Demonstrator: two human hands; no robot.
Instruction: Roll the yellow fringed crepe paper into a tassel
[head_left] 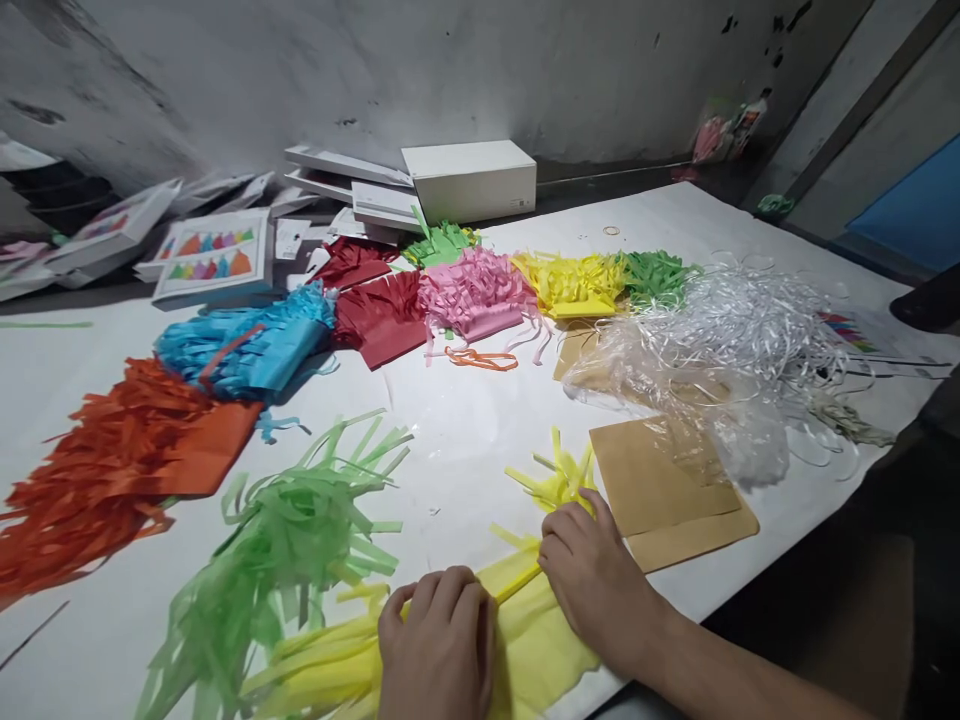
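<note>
A fringed sheet of yellow tissue paper (536, 630) lies at the table's front edge, with a narrow rolled or folded ridge along its middle. My left hand (436, 640) rests on it with curled fingers gripping the ridge. Farther right, my right hand (589, 570) pinches the same ridge, its fingertips hidden behind the knuckles. Yellow strips spread out beyond both hands. Left of my left hand lies a light green fringed tissue bundle (300, 530). Brown paper envelopes (667, 490) are just beyond my right hand.
Fringed bundles in orange (135, 440), blue (247, 345), dark red (382, 310), pink (480, 290) and yellow (574, 285) form an arc. White ribbon (757, 310) heaps at right beside clear plastic (720, 420). Printed boxes (217, 255) and a white box (471, 180) line the wall.
</note>
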